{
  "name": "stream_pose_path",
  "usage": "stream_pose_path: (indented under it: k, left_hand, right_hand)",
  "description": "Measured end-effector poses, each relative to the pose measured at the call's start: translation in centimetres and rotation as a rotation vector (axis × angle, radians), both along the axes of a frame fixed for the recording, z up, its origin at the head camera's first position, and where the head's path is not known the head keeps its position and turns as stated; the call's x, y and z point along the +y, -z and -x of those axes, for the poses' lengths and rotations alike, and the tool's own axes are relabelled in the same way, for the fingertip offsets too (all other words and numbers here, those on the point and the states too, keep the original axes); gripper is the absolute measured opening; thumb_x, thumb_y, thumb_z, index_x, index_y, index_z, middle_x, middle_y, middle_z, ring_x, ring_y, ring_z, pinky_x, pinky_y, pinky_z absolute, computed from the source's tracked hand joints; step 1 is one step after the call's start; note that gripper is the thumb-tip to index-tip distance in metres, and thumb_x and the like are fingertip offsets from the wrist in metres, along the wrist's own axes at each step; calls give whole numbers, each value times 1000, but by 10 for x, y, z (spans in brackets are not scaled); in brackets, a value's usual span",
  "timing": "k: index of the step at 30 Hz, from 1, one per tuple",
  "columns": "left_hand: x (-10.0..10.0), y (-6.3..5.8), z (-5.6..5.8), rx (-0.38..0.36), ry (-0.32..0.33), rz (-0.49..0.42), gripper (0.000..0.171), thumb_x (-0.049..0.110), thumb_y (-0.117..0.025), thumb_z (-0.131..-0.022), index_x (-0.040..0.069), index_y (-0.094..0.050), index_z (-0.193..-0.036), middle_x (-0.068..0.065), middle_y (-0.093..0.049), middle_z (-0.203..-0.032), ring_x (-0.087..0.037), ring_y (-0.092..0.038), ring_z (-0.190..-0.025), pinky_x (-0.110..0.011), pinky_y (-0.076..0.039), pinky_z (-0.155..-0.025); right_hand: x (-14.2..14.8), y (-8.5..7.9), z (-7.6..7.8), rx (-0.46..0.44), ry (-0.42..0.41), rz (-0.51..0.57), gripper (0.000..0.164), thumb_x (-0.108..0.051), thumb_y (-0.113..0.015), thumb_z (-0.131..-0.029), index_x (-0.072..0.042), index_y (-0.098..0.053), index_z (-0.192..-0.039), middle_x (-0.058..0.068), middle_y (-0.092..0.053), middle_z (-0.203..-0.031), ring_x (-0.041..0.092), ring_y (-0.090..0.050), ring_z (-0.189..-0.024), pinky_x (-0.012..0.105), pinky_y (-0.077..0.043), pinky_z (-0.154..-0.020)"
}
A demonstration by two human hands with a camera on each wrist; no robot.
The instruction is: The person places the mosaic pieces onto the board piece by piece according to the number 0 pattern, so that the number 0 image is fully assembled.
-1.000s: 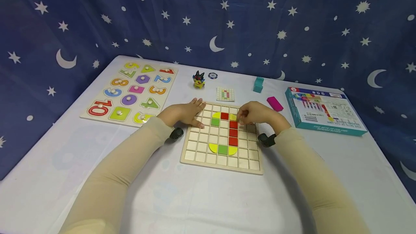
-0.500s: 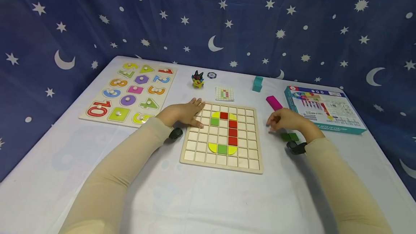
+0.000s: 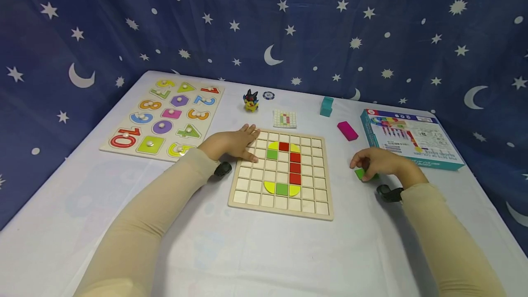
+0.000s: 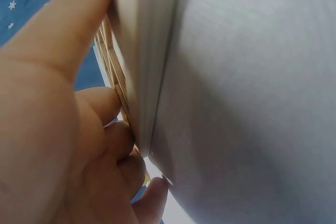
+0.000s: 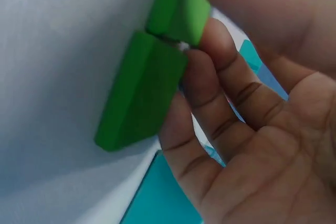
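Note:
A wooden grid board [image 3: 255,200] lies mid-table, with red squares, green squares and yellow quarter-round pieces in some cells. My left hand [image 3: 235,145] rests spread on its upper left edge; in the left wrist view the thumb and fingers lie along the board's side [image 4: 149,66]. To the right of the board, my right hand [image 3: 379,163] is at two green square tiles on the cloth. Its thumb and index finger pinch the nearer-to-board green tile [image 5: 176,11]. Other fingertips touch the second green tile [image 5: 139,95], which the hand partly covers in the head view.
Behind the board lie a small pattern card [image 3: 284,119], a toy figure [image 3: 250,101] and a round chip [image 3: 269,96]. A number puzzle board [image 3: 165,116] is at left. Teal blocks [image 3: 327,107], a magenta block [image 3: 348,131] and a flat box [image 3: 412,139] stand at right.
My right hand has left the yellow piece at the board's upper right and moved right to the green tiles, where it takes hold of one. The left hand stays put.

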State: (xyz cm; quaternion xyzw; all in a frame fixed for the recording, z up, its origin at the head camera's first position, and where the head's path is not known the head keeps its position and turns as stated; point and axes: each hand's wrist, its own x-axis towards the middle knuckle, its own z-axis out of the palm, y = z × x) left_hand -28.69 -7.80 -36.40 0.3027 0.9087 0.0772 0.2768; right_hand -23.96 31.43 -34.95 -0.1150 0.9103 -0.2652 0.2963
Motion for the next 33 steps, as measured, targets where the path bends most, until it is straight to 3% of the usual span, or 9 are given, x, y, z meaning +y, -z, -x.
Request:
stream_pose_path:
  k: [16, 28, 33]
  left_hand:
    - [1, -3, -3, 19, 5, 31, 95, 49, -55, -86, 4, 3, -148, -16, 11, -153, -33, 12, -141, -46, -4, -115]
    - [1, -2, -2, 11, -6, 20, 95, 48, -55, -87, 4, 3, -148, -15, 11, -153, -32, 12, -141, -45, -2, -115]
    - [1, -1, -3, 11, -3, 21, 95, 49, -55, -86, 5, 3, -148, -15, 12, -153, -32, 12, -141, -45, -2, -115]
  right_hand:
    - [-34, 6, 9, 130, -22, -43, 22, -3, -74, -70, -4, -61, -87, 5, -51, -78, 20, -46, -77, 28, -41, -67]
    - [-51, -13, 6, 153, -42, 5, 12, -2, -71, -74, 0, -63, -83, 2, -55, -70, 14, -50, -63, 30, -45, -59]
    - [-71, -20, 4, 143, -64, 30, 9, -3, -70, -77, -1, -63, -84, 2, -54, -70, 15, -52, -64, 32, -48, -62]
